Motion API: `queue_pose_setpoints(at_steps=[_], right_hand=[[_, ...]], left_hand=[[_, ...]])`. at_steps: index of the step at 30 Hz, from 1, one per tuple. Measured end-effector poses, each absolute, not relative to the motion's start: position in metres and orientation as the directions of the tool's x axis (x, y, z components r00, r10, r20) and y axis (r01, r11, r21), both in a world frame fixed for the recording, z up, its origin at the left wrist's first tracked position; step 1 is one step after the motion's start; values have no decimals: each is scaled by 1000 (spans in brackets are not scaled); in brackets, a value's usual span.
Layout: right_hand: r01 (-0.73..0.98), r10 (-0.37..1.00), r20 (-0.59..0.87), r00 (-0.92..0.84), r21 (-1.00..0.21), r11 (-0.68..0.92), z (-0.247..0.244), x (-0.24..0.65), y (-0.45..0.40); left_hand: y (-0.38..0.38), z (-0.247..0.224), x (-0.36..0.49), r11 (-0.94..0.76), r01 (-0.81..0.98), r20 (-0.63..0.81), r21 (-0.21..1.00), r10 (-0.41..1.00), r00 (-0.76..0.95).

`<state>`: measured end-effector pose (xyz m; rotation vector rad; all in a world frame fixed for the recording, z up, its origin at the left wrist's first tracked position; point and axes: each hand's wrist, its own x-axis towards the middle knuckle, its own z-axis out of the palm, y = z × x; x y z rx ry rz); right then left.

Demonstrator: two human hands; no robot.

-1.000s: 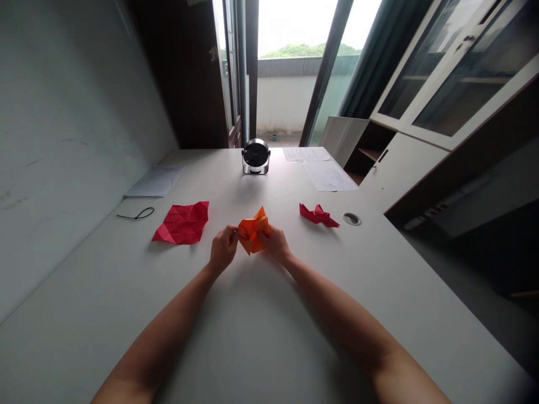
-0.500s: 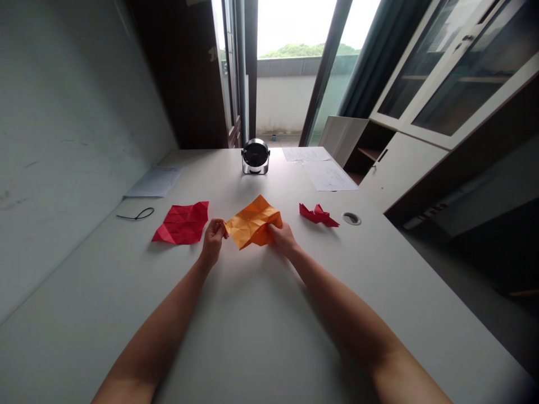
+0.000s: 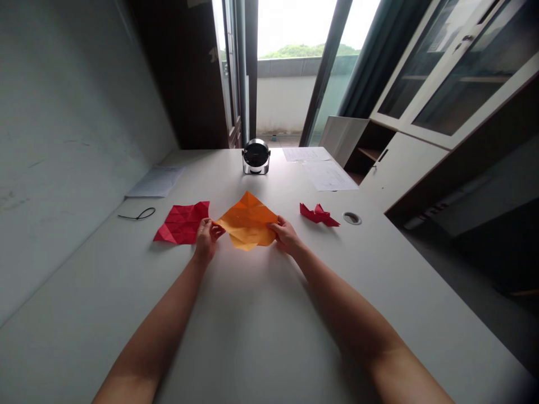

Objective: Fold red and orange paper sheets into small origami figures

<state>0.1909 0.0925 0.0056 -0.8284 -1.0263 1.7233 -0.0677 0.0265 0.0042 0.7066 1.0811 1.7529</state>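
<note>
A creased orange paper [image 3: 248,221] is spread between my two hands, one corner pointing away from me. My left hand [image 3: 206,238] pinches its left corner, close to the right edge of a creased red paper [image 3: 179,223] on the table. On the other side, my right hand [image 3: 286,233] grips the right corner, thumb on top. A folded red paper piece [image 3: 319,215] rests on the table to the right of my right hand.
On the white table [image 3: 236,325] stand a round black device [image 3: 256,156] at the back, white sheets [image 3: 330,175] at the back right, more sheets [image 3: 155,181] at left, a black cable loop [image 3: 138,214], and a round cable hole [image 3: 352,218] at right.
My left hand has moved a little left with its corner. The orange paper is now stretched wider and flatter, its far corner shifted left. My right hand has barely moved.
</note>
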Motion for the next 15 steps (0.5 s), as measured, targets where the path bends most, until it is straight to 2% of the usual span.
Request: queue_pose_setpoints(at_steps=[5,8,12,15], right_hand=[[-295,958,-28,-285,-949,-115,4,185,87],[-296,955,-21,-295,-949,-112,3,184,86],[-337,964,-44,-262,-932,-134,-2,189,93],[-364,978,-48,-204,-924,-121,-3,194,99]], left_hand=[[21,4,-53,-63,-275,-49,959,924,-380],[21,-1,-49,24,-194,-88,981,940,-331],[26,-5,-59,47,-294,-154,955,923,-352],[34,1,-76,-6,-431,-219,902,856,-468]])
